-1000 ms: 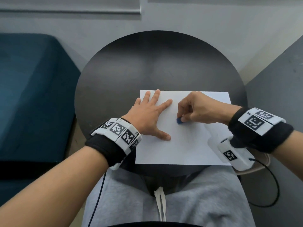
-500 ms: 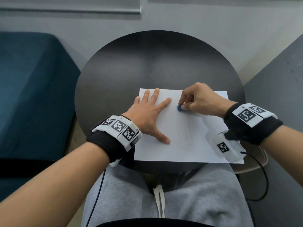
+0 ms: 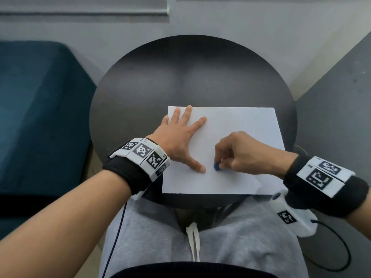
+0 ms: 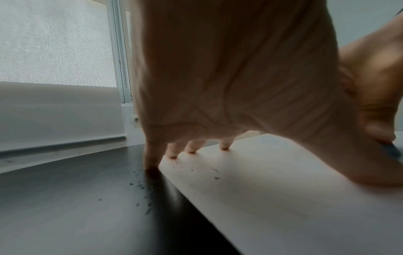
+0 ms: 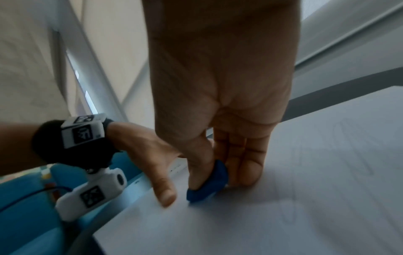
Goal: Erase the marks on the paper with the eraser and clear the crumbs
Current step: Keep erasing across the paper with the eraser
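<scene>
A white sheet of paper [image 3: 239, 125] lies on the near right part of a round black counter [image 3: 140, 93], its near edge running close along the counter's near rim.

The left hand [image 3: 178, 140] lies flat on the paper's left side, fingers straight and spread, holding nothing; its thumb [image 3: 197, 166] points toward the near middle of the sheet. In the left wrist view the little finger comes down on the bare counter just off the paper's left edge, while the other fingertips [image 4: 190, 150] press on the sheet near its far left corner.

The right hand [image 3: 241, 152] has its grip closed round a small blue eraser [image 3: 217, 166], pinched between thumb and curled fingers. The eraser's lower end touches the paper in the near middle of the sheet, just beside the left thumb tip. The right wrist view shows the eraser [image 5: 207, 182] tilted, wedged under the thumb with the other fingers tucked behind it.

Faint grey pencil marks [image 5: 340, 138] show on the paper's right part. Dark eraser crumbs [image 4: 216, 177] are scattered on the sheet near its left edge, and more crumbs lie on the counter just off that edge.

A teal sofa [image 3: 36, 109] stands to the left of the counter.
</scene>
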### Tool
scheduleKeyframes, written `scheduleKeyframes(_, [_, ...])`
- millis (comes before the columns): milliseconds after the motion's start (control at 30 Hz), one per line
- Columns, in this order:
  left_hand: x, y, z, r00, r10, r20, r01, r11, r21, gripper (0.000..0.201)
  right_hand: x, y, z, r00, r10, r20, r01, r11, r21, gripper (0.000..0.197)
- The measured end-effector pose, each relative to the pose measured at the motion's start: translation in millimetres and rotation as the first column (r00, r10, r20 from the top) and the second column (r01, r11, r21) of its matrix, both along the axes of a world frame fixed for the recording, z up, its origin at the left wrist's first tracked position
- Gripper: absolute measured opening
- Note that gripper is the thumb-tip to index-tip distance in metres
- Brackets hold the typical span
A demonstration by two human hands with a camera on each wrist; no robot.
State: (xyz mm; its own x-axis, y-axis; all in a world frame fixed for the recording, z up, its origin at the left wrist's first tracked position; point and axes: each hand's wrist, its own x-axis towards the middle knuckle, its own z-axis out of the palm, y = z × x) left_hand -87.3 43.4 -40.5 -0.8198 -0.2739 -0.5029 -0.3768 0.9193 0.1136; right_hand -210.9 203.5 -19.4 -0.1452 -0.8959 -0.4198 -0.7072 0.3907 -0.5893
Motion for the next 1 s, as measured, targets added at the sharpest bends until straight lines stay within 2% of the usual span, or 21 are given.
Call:
scheduleKeyframes(33, [0,0,0,1.000,0.001,0.001,-0.001,1.000,-0.001,0.141,0,-2,1,1.000,0.009,-0.006,-0.009,1.000,0.010,0.012])
scheduleKeyframes(133, [0,0,1,1.000,0.000,0.003,0.000,1.000,0.000,0.141,-9,-11,0,0.992,-0.123,-0.031,0.119,0.988,-0.102,0.009])
scheduleKeyframes(200, [0,0,1,1.000,-0.002,0.003,0.002,1.000,0.001,0.140,-8,-8,-2,0.988,-0.153,-0.012,0.149,0.979,-0.138,0.010])
scheduleKeyframes(300, [1,0,1,1.000,-0.005,0.000,0.005,1.000,-0.004,0.140,3,7,-1,1.000,-0.020,0.022,0.021,1.000,-0.021,0.017])
scheduleKeyframes(367, [1,0,0,1.000,-0.007,0.003,0.007,1.000,-0.005,0.140,4,6,0,1.000,0.005,0.016,-0.006,1.000,0.016,0.017])
scheduleKeyframes(500, [0,-1,0,1.000,-0.006,0.007,0.006,1.000,-0.003,0.140,-16,-23,-1,0.979,-0.192,-0.067,0.180,0.971,-0.161,0.008])
scheduleKeyframes(600, [0,-1,0,1.000,-0.006,0.010,0.006,1.000,-0.001,0.140,-24,-31,-2,0.960,-0.274,-0.062,0.258,0.947,-0.193,0.004])
scheduleKeyframes(667, [1,0,0,1.000,-0.007,0.008,0.007,1.000,-0.002,0.140,-20,-23,0,0.974,-0.223,-0.038,0.216,0.967,-0.132,0.005])
scheduleKeyframes(733, [0,-1,0,1.000,-0.007,0.006,0.007,1.000,-0.006,0.140,-15,-16,5,0.992,-0.117,-0.041,0.116,0.993,-0.029,0.007])
scheduleKeyframes(800, [0,0,0,1.000,-0.008,0.012,0.008,1.000,-0.006,0.140,-19,-20,7,0.994,-0.090,-0.057,0.089,0.996,-0.007,0.006])
scheduleKeyframes(933, [0,0,1,1.000,-0.006,0.015,0.006,1.000,-0.001,0.140,-34,-38,4,0.962,-0.257,-0.094,0.242,0.959,-0.147,0.003])
scheduleKeyframes(1000, [0,0,0,1.000,-0.008,0.016,0.008,1.000,-0.001,0.140,-32,-31,2,0.963,-0.263,-0.066,0.251,0.958,-0.141,0.004])
